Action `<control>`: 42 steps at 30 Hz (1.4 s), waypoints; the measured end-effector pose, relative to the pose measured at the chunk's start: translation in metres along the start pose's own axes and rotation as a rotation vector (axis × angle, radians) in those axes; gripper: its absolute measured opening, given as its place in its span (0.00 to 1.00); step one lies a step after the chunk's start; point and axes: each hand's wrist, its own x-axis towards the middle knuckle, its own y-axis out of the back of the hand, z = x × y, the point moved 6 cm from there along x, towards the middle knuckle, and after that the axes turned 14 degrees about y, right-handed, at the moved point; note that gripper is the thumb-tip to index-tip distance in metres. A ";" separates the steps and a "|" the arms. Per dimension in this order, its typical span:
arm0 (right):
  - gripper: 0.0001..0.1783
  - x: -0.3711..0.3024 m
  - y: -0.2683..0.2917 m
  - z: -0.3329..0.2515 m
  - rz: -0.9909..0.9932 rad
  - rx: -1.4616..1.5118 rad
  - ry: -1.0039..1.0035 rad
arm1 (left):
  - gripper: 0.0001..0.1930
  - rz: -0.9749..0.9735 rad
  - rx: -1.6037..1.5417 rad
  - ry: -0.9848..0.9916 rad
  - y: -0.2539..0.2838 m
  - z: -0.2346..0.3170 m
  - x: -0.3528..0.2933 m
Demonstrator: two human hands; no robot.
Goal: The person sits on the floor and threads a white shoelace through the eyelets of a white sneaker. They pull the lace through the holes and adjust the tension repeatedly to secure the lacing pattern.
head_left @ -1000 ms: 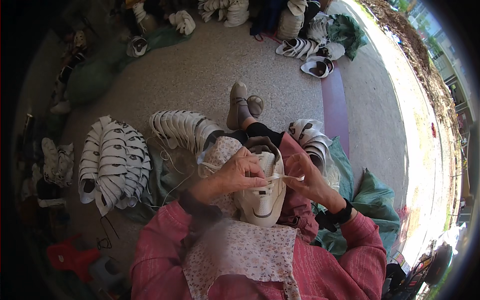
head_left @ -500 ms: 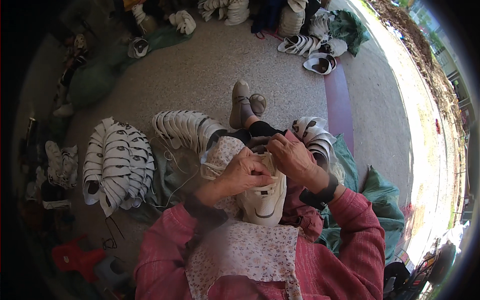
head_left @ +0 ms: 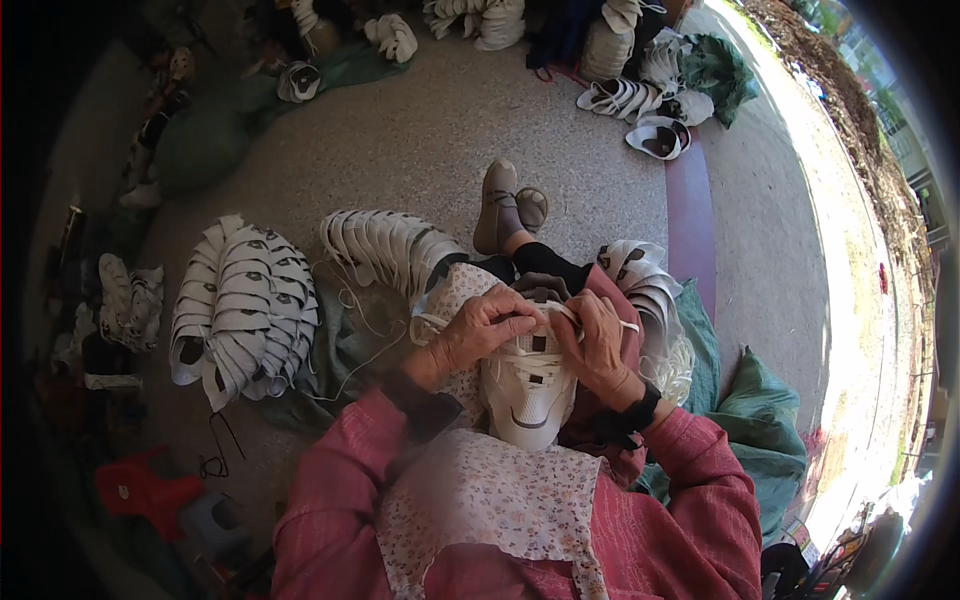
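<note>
A white shoe upper (head_left: 528, 392) lies on my lap, toe toward me, with mesh on its front and a dark curved line at the toe. My left hand (head_left: 480, 328) is closed in a pinch over the left side of its lacing area. On the other side my right hand (head_left: 602, 352) pinches a white shoelace (head_left: 625, 325), whose end sticks out past the fingers. Both sets of fingertips nearly meet above the tongue, gripping lace there; the exact threading is hidden by the fingers. A loop of lace also shows left of my left hand.
Nested stacks of white shoe uppers (head_left: 245, 310) stand on the floor at left, with another stack (head_left: 385, 250) beyond my lap and one (head_left: 640, 280) at right. Green sacks (head_left: 760, 410) lie at right. A bundle of white laces (head_left: 672, 370) hangs by my right wrist. A red stool (head_left: 150, 495) is at lower left.
My right hand has come down and nearer to me along the upper's right side, now with a lace end showing. My left hand has moved up slightly, exposing more of the upper's front.
</note>
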 end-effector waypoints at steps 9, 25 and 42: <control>0.07 -0.015 -0.023 0.033 0.022 0.049 -0.179 | 0.13 -0.108 0.153 -0.075 0.004 0.002 0.002; 0.13 -0.003 0.032 -0.006 -0.319 0.412 -0.065 | 0.12 0.116 0.141 0.193 0.023 -0.025 -0.057; 0.04 0.015 0.000 -0.026 -0.477 0.333 0.006 | 0.07 0.495 -1.462 -0.288 0.260 -0.074 -0.138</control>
